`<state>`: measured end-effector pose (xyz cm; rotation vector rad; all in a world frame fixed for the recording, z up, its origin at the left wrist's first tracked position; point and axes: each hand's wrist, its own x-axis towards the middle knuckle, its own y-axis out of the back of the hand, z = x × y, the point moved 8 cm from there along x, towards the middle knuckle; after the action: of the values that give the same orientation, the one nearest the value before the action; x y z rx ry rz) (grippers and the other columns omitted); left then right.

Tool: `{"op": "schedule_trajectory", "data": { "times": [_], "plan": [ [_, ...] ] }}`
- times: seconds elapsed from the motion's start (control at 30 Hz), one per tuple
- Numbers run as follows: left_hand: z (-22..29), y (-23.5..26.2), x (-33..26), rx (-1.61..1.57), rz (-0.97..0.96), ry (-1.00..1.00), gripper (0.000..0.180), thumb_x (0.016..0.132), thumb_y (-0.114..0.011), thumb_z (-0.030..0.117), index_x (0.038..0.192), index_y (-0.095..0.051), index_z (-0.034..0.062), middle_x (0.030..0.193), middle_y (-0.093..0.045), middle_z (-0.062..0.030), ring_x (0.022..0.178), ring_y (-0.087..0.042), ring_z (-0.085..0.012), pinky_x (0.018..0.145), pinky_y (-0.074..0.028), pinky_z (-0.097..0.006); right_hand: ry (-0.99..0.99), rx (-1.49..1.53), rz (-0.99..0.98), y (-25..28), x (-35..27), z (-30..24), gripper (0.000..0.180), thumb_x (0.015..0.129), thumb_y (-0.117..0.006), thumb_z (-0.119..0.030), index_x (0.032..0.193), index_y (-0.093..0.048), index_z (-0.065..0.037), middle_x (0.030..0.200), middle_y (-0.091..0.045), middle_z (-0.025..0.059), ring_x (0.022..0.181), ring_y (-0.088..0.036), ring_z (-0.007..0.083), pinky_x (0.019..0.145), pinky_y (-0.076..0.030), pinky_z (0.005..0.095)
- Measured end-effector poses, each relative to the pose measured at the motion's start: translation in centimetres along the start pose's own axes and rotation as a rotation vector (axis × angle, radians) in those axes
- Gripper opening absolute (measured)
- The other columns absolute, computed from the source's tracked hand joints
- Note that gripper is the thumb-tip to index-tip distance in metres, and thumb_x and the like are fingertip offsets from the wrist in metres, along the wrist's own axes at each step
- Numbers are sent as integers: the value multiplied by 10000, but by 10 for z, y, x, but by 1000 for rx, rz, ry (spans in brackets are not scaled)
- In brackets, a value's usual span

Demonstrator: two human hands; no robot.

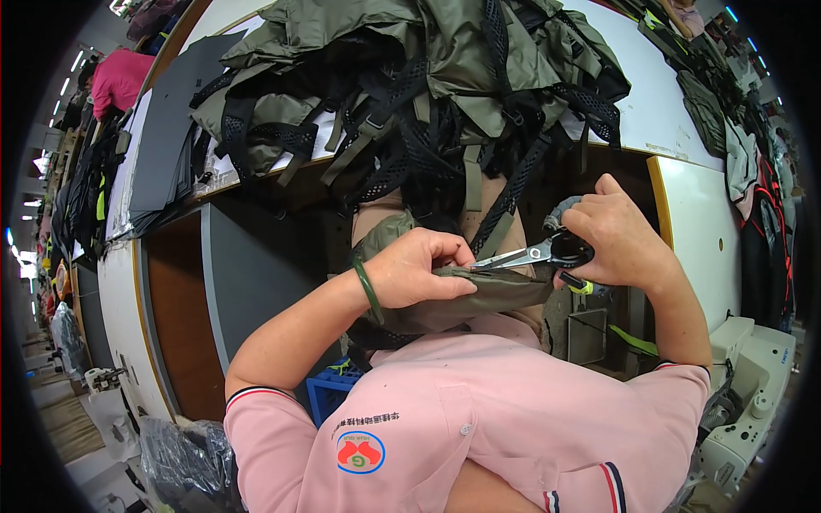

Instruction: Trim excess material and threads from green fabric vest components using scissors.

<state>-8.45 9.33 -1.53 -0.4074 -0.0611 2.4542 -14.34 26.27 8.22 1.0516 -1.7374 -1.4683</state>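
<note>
Snipping or trimming step, by the look. Right hand (617, 232) grips scissors (537, 254), blades along the olive cloth (505, 295) edge; left hand (416, 269) pinches that edge, left of scissors. Cloth just under scissors, strappy pile (466, 56) beyond. Next move seemingly calls for taut cloth, fingertips clear.

1. Scissors (536, 254): silver blades, black handles.
2. Cloth (505, 295): olive green.
3. Heaped fabric (470, 60): olive green and black.
4. Straps (406, 96): black, open mesh pattern.
5. Bangle (368, 291): deep green.
6. Shirt (530, 402): pale pink; sleeve edges striped navy, white, red.
7. Chest emblem (361, 452): red and green, blue ring.
8. Table (658, 111): white.
9. Crate (325, 395): blue.
</note>
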Motion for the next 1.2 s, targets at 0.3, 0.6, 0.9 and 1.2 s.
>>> {"op": "schedule_trajectory", "data": {
  "times": [0.3,0.6,0.9,1.2],
  "plan": [
    [1,1,0,55,16,-14,165,834,-762,91,946,-662,24,824,-631,28,761,-541,-38,705,-433,-205,11,2,12,-4,0,-3,506,599,-861,-458,693,-546,-74,627,-567,82,642,-584,277,753,-394,361],
    [2,1,-1,55,18,-8,169,830,-762,93,939,-658,17,825,-629,26,767,-539,-36,701,-431,-206,-18,3,16,-8,-4,2,468,618,-862,-411,684,-540,-77,618,-565,75,622,-570,265,752,-394,356],
    [5,-1,-6,55,42,-29,183,819,-780,101,915,-643,24,808,-608,31,748,-520,-34,682,-420,-207,-34,53,4,-9,-8,5,475,607,-882,-416,726,-586,-64,652,-588,58,638,-540,254,715,-405,351],
    [42,0,-29,789,402,-641,229,702,-794,18,799,-594,75,761,-536,1,659,-520,-162,732,-460,-320,-34,596,19,-49,-5,-11,300,748,-828,-222,749,-574,-63,652,-556,39,634,-447,241,620,-410,349]
  ]
}}
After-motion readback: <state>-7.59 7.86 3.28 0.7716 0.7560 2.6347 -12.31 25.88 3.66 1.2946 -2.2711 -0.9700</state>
